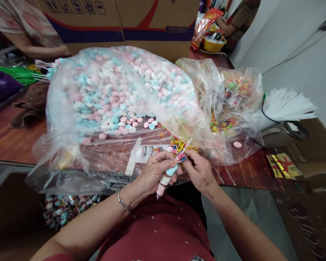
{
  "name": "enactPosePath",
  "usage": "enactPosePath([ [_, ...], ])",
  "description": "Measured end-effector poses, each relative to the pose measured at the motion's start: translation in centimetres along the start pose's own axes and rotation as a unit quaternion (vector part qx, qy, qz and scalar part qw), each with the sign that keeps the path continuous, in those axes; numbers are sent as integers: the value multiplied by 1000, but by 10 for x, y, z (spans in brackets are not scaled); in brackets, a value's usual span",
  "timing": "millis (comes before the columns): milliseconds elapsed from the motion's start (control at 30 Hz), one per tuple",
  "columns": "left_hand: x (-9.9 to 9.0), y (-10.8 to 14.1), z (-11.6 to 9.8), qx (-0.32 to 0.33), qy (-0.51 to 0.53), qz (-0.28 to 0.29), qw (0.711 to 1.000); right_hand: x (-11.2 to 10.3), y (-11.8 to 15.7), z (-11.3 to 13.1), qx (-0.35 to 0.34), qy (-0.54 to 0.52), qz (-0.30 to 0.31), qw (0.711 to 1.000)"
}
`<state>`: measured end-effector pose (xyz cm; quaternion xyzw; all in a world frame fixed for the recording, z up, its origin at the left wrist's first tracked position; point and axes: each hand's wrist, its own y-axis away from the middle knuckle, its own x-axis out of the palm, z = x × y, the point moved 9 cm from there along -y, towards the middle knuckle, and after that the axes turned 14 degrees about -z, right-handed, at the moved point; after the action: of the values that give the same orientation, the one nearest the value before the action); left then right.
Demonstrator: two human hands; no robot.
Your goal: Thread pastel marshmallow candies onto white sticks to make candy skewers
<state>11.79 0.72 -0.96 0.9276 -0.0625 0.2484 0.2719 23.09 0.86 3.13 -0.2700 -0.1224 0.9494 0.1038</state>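
My left hand (pixel 159 165) is closed round a wrapped candy stick (pixel 167 178), a row of pale blue, white and pink sweets in a clear wrapper, tilted with its tip toward my body. A white stick (pixel 187 145) pokes out of the gathered, printed wrapper end (pixel 180 157) at the top. My right hand (pixel 202 172) pinches at that gathered end; whether a small tie is between its fingertips cannot be made out. Just beyond my hands lie shiny gold twist ties (pixel 183 145) and a flat printed wrapper (pixel 152 150).
A big clear bag (pixel 119 83) of pastel sweets fills the table's middle. At right are a bag of ring sweets (pixel 241 85), white sticks (pixel 288 105) and a dark canister (pixel 282 134). Finished candy sticks (pixel 67 210) lie below left. Two other people are behind.
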Motion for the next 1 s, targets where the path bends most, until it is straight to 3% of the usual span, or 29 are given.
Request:
enactPosePath([
  [167, -3, -2, 4, -8, -13, -12, 1000, 12, 7, 2, 91, -108, 44, 989],
  [333, -7, -1, 2, 20, -24, -28, 999, 10, 7, 3, 43, -65, 44, 996],
  [400, -7, -1, 0, 25, -34, -39, 998, 6, 6, 10, -37, 7, 20, 999],
  [467, -6, -2, -2, 25, -41, -53, 997, 0, 10, 28, -173, 105, -26, 979],
  [600, -3, -10, -5, 7, -57, -54, 997, 0, 29, 63, -435, 251, -84, 861],
  [700, 1, -15, -5, -21, -140, 0, 990, 0, 37, 67, -534, 244, -46, 809],
  [867, 10, -6, 3, -84, -314, 166, 931, 5, 35, 50, -552, 190, 97, 806],
  [1000, 16, 5, 14, -141, -361, 276, 880, 5, 44, 61, -579, 125, 168, 788],
])
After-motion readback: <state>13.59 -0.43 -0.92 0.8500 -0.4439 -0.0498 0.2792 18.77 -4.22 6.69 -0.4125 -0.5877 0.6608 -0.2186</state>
